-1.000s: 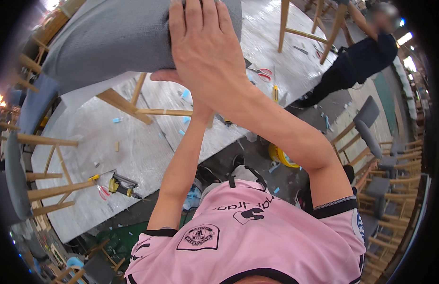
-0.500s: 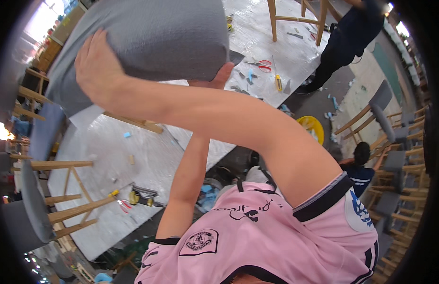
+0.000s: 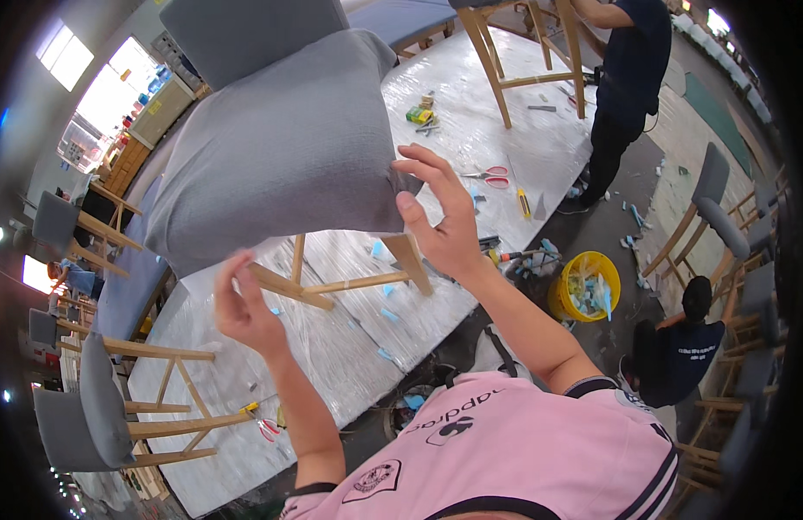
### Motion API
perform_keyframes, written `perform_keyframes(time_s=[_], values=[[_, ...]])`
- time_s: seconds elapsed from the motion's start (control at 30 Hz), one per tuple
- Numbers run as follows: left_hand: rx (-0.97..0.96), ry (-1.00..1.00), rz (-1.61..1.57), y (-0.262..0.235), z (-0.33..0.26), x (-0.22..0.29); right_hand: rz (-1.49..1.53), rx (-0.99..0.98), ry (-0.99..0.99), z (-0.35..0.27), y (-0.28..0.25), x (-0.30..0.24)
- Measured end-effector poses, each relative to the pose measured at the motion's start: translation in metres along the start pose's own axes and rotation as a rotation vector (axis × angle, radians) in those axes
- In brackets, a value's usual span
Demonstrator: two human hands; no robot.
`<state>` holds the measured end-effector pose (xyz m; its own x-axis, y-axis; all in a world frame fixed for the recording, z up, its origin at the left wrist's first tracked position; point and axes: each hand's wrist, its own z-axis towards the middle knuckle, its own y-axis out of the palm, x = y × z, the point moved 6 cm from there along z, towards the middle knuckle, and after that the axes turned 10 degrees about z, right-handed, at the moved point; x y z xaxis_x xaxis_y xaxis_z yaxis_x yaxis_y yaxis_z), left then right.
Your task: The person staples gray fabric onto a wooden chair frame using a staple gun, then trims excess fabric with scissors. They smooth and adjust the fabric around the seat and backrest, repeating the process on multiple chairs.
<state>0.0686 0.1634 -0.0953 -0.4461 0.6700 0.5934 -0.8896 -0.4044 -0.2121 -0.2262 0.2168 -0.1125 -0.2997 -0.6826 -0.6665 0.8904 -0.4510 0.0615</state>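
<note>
Right hand [image 3: 445, 221]: open, fingers spread, thumb and fingertips touching the near corner of the grey fabric-upholstered chair seat [image 3: 280, 147]; nothing enclosed.
Left hand [image 3: 245, 303]: open, fingers loosely curled, held just below the seat's lower edge, apart from it, holding nothing.
Grey fabric-upholstered chair seat: tilted, atop light wooden chair legs [image 3: 332, 277] which stand on the table [image 3: 332, 347], a long surface wrapped in clear plastic film.
On the table beyond the right hand: red-handled scissors [image 3: 488, 178], a yellow utility knife [image 3: 524, 204], scattered pale blue scraps [image 3: 386, 314].
On the floor to the right: a yellow plastic bucket [image 3: 585, 286] filled with scraps.
Far end of the table: a person in dark clothes [image 3: 627, 78] standing beside another wooden chair frame [image 3: 523, 52].
</note>
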Motion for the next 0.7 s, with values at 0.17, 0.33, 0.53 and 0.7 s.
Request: perform_keyframes(time_s=[0.17, 0.33, 0.53, 0.7], values=[[-0.157, 0.272, 0.396, 0.018, 0.089, 0.006, 0.024, -0.162, -0.087, 0.015, 0.012, 0.011], [-0.497, 0.099, 0.738, 0.044, 0.195, -0.051, 0.008, -0.161, -0.233, 0.015, 0.004, 0.048], [-0.96, -0.235, 0.807, 0.05, 0.251, -0.146, 0.284, -0.196, -0.342, 0.0, 0.054, 0.092], [-0.919, -0.275, 0.823, 0.107, 0.243, -0.168, 0.428, -0.081, -0.395, -0.004, 0.058, 0.098]])
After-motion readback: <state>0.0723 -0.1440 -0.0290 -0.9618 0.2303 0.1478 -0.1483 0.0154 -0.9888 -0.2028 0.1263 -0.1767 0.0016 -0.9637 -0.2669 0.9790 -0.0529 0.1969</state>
